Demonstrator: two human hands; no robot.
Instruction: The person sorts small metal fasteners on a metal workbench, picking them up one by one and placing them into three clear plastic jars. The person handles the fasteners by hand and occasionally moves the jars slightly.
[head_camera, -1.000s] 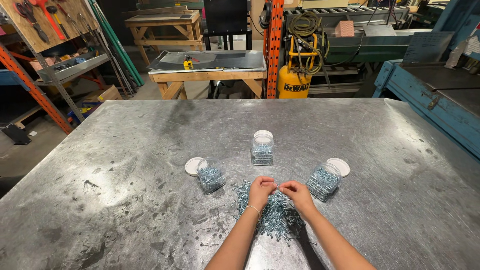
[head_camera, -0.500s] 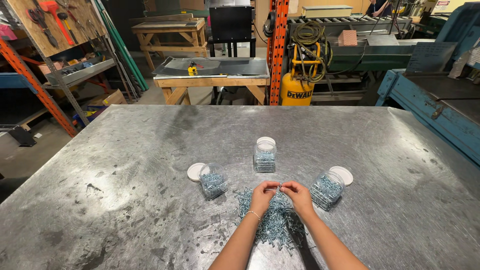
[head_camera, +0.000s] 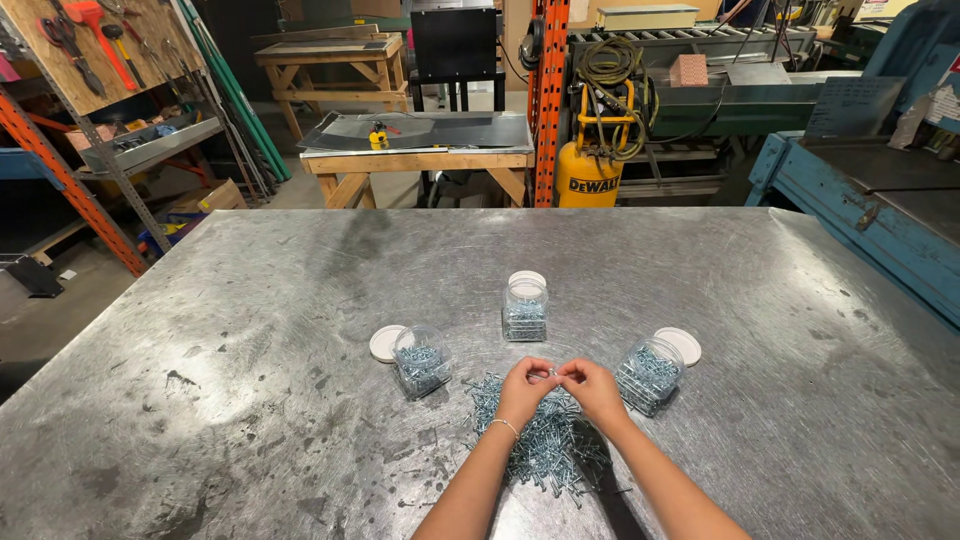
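My left hand (head_camera: 524, 388) and my right hand (head_camera: 594, 390) meet over a pile of small silvery screws (head_camera: 535, 440) on the metal table (head_camera: 300, 330). Both pinch one small screw (head_camera: 553, 373) between their fingertips. Three clear plastic jars partly filled with screws stand around the pile: an open one at the left (head_camera: 420, 362) with its white lid (head_camera: 386, 343) beside it, an open one at the right (head_camera: 648, 376) with its lid (head_camera: 678, 346) behind it, and a lidded one (head_camera: 525, 306) behind the hands.
A wooden workbench (head_camera: 420, 150) stands beyond the table's far edge. A yellow air compressor (head_camera: 590, 170) and an orange rack post (head_camera: 548, 100) are behind it. A blue metal bench (head_camera: 860, 210) is at the right, shelving with tools (head_camera: 110, 120) at the left.
The view has tilted slightly, so the table sits lower in the picture. My hands stay together over the pile, fingertips working at a small screw. The jars have not moved.
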